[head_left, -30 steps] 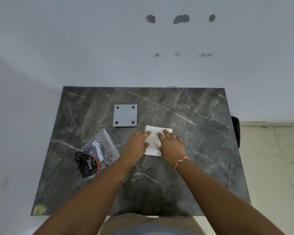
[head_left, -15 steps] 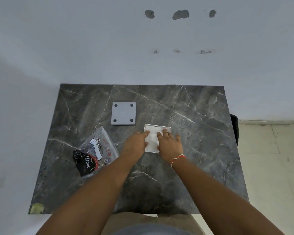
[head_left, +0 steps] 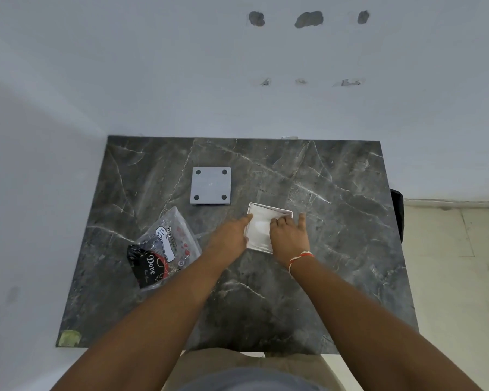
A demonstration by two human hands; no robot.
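A white square tray (head_left: 261,231) with a raised rim sits a little right of the middle of the dark marble tabletop (head_left: 336,221), turned slightly so that its far corner points toward 1 o'clock. Both hands are on it. The left hand (head_left: 229,239) comes in from 7 o'clock and lies against the tray's left side, with its forefinger stretched straight along the rim. Its grip is loose and wide, and it clasps nothing. The right hand (head_left: 288,238) comes in from 5 o'clock and covers the tray's right half. Its fingers are spread and nearly flat on the pale inside, and the little finger reaches past the right rim onto the stone. That grip is also unclenched, pressing down rather than holding. The inside of the tray looks soft and white, perhaps a folded tissue, though the view is too blurred to be sure. A red and white thread band (head_left: 300,256) circles the right wrist.

At 10 o'clock from the tray, and apart from it, a flat grey square plate (head_left: 211,186) lies with a dark round spot near each corner. At 8 o'clock, near the left forearm, lies a clear plastic packet (head_left: 164,246) with a black label. A scrap of green tape (head_left: 68,338) marks the tabletop's near left corner.
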